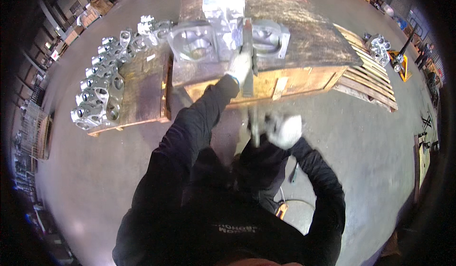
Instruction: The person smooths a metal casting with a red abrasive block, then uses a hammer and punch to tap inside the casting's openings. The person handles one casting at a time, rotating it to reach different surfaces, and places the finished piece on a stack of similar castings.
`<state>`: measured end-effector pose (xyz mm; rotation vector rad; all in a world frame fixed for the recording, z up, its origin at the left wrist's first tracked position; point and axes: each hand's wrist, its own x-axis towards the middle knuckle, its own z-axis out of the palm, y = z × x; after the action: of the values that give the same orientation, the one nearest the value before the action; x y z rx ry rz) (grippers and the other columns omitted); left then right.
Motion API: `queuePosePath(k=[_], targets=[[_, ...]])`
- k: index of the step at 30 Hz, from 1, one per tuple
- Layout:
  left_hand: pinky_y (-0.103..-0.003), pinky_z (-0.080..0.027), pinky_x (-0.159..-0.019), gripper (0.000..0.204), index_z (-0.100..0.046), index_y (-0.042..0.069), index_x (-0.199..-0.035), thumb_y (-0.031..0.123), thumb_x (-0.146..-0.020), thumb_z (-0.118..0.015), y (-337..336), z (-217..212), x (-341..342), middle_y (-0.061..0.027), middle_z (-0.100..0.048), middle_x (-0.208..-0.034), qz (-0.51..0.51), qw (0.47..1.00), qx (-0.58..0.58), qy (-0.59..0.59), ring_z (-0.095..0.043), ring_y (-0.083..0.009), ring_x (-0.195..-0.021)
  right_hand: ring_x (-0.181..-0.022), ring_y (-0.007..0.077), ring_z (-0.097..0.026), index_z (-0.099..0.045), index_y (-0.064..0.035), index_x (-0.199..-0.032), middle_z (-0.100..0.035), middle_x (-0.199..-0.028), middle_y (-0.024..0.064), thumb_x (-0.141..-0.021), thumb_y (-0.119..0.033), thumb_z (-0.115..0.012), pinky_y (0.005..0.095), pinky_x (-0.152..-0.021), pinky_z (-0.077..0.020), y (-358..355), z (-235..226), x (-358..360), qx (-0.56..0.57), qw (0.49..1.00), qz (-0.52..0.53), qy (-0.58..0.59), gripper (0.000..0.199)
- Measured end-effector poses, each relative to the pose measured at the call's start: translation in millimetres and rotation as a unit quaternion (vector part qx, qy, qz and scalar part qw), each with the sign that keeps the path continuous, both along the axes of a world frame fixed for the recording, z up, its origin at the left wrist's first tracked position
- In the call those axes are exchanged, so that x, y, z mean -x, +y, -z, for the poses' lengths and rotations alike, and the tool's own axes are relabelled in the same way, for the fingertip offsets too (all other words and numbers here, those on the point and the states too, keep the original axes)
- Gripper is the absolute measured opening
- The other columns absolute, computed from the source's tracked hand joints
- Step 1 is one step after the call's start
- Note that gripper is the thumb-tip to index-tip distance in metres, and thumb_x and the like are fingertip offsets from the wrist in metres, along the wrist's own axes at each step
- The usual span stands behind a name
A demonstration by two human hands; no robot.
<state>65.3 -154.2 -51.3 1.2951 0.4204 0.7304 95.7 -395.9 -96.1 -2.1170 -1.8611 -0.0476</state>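
Labels: a small pale rectangular tag (280, 86) sat on the front face of the wooden crate (304, 43), just right of the long tool; its print was too small to read.
Signs: small pale and red patches (55, 55) showed on the far left wall, too blurred to tell more.
Packages: stacked brown boxes (97, 5) stood at the upper left, well away from the person.
Tool: a long, narrow grey metal tool (249, 62) ran from the crate top down over its front edge toward the person, blurred at its lower end.
Left hand: the left hand (240, 66), in a whitish glove, had its fingers wrapped around the tool's upper part, at the crate's front edge.
Right hand: the right hand (284, 129), also gloved, was blurred; its fingers were curled around the tool's lower end, below the crate.
Castings: two square silvery metal housings (194, 43) with round bores lay on the crate surface beside a taller shiny block (223, 5), touching it.
Left pallet: a row of smaller shiny metal parts (99, 95) lined a lower wooden pallet (142, 90).
Right side: bare slatted pallets (368, 71) lay on the grey concrete floor (95, 171), near a yellow pallet truck (403, 62).
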Motion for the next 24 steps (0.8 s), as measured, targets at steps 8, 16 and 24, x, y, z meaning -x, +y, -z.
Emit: queuePosePath(k=[8, 16, 24], targets=[[-0.035, -0.047, -0.048, 0.04, -0.057, 0.005, -0.089, 0.037, -0.107, -0.042, -8, -9, 0, -0.0044, -0.053, -0.067, 0.006, 1.0, 0.012, 0.028, -0.054, -0.0193, -0.05, -0.061, 0.029, -0.063, -0.062, -0.0193, -0.086, -0.057, -0.065, 0.0032, -0.082, -0.026, -0.066, 0.0395, -0.058, -0.0518, -4, -3, 6, -0.141, 0.961, -0.225, 0.079, 0.009], [-0.033, -0.047, -0.052, 0.034, -0.063, 0.003, -0.096, 0.035, -0.102, -0.052, 11, -27, -17, -0.0036, -0.059, -0.071, -0.045, 0.998, -0.016, 0.047, -0.057, -0.0158, -0.055, -0.069, 0.0254, -0.06, -0.06, -0.0158, -0.087, -0.059, -0.074, 0.0062, -0.073, -0.046, -0.067, 0.0431, -0.061, -0.0455, -19, 28, 1, -0.103, 0.97, -0.177, -0.133, 0.034], [-0.028, -0.042, -0.043, 0.022, -0.056, 0.004, -0.102, 0.025, -0.099, -0.064, -26, 2, -8, -0.0032, -0.056, -0.072, 0.003, 0.999, 0.026, 0.021, -0.05, -0.0126, -0.047, -0.063, 0.0365, -0.064, -0.067, -0.0077, -0.09, -0.063, -0.069, 0.0133, -0.068, -0.027, -0.072, 0.0477, -0.06, -0.0503, -12, 37, 8, -0.204, 0.97, 0.049, 0.119, 0.03]])
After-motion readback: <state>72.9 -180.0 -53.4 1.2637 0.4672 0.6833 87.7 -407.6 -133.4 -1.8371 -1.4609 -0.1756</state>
